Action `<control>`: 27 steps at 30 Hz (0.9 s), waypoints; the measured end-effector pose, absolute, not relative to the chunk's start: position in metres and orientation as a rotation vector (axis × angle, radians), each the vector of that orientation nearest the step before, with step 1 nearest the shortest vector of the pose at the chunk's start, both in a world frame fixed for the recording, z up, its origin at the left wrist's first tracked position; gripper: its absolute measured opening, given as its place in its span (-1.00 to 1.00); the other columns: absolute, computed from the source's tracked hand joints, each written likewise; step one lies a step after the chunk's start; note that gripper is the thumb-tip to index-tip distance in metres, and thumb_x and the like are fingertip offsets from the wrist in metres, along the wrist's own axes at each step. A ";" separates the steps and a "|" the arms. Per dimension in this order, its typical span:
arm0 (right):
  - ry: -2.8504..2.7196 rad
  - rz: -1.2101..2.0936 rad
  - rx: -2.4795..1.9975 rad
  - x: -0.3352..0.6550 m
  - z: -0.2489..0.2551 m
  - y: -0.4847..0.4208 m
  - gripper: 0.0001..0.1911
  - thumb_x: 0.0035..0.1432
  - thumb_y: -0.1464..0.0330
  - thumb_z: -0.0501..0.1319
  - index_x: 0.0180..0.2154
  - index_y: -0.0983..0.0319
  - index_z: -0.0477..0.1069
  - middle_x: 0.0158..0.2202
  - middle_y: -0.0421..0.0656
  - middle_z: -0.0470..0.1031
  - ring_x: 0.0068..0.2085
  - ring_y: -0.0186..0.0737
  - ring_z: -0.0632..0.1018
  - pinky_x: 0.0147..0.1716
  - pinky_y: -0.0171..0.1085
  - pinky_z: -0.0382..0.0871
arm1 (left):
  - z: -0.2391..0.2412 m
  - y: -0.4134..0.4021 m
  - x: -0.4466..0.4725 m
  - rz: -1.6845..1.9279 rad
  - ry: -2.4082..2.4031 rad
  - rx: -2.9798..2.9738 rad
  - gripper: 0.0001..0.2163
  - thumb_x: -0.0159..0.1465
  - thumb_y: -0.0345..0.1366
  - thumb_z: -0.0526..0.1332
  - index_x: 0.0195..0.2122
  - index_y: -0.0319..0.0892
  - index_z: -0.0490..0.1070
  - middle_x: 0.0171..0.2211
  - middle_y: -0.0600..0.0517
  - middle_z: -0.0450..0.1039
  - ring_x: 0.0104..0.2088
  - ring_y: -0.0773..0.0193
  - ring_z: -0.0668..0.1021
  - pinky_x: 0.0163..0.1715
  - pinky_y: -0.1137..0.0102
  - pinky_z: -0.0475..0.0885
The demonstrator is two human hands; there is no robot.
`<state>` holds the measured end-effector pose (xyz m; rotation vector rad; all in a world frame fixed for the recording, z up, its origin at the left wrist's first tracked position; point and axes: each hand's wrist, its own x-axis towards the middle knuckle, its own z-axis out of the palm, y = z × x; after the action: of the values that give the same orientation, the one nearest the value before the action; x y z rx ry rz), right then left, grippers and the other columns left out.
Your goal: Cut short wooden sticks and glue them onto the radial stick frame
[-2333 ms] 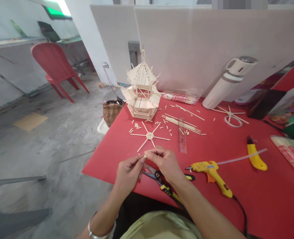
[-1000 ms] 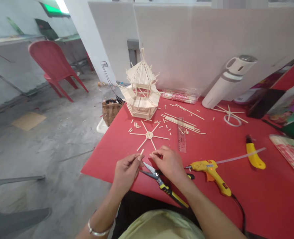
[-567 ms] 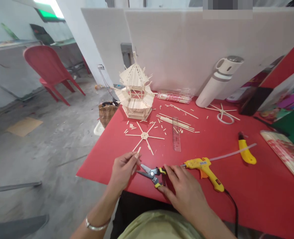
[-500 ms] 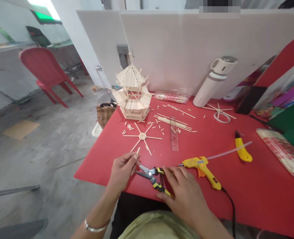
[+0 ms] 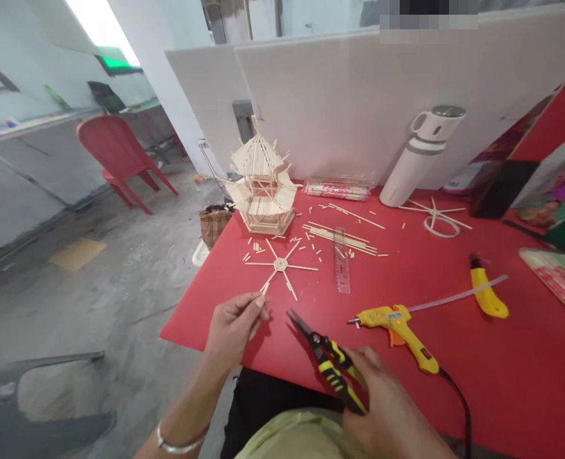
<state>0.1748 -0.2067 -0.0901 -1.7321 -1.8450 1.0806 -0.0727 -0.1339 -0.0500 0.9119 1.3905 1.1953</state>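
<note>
My left hand pinches a short wooden stick between thumb and fingertips, near the table's front edge. In my right hand is a pair of black-and-yellow cutting pliers, its blades pointing up and left towards my left hand. Just beyond the held stick lies a six-armed stick frame with a small hexagonal centre. A yellow glue gun with a long clear glue stick lies to the right of the pliers. A clear ruler rests past the pliers.
A wooden stick pagoda stands at the back left. Loose sticks and cut bits lie mid-table. Further right are a white flask, another stick frame with a tape ring, a yellow cutter and packed sticks.
My right hand has lifted the pliers and drawn them right, away from my left hand; their blades are now closer together. The left hand still holds its stick. The view has shifted slightly.
</note>
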 end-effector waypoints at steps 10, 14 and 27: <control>-1.723 1.514 -1.497 0.158 -0.046 -0.194 -0.24 -0.09 0.45 0.08 0.23 0.14 0.23 0.05 -0.10 0.49 0.10 -0.08 0.47 0.08 -0.15 0.35 | -0.037 -0.127 -0.066 1.043 1.339 1.111 -0.64 0.17 -0.04 0.32 -0.54 -0.27 0.46 -0.55 0.04 0.39 -0.67 0.51 0.25 -0.69 0.52 0.10; -1.943 1.300 -1.564 0.150 -0.045 -0.185 -0.11 -0.11 0.44 0.13 0.32 0.30 0.07 0.30 0.09 0.20 0.33 0.10 0.19 0.27 0.07 0.08 | -0.027 -0.128 -0.068 0.968 1.303 1.217 -0.62 0.21 -0.03 0.28 -0.56 -0.25 0.42 -0.69 0.13 0.18 -0.69 0.51 0.19 -0.69 0.53 0.04; -2.119 1.026 -1.634 0.146 -0.049 -0.178 -0.13 -0.12 0.41 0.13 0.30 0.31 0.11 0.21 0.11 0.30 0.23 0.14 0.32 0.19 0.05 0.22 | -0.021 -0.133 -0.066 0.874 1.396 1.542 -0.71 0.24 -0.17 0.20 -0.57 -0.20 0.46 -0.70 0.10 0.25 -0.66 0.42 0.25 -0.66 0.52 0.10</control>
<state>0.1459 -0.1784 -0.0493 -1.6340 -2.1186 1.0260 -0.0664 -0.1334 -0.0214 1.5417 1.3962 0.8742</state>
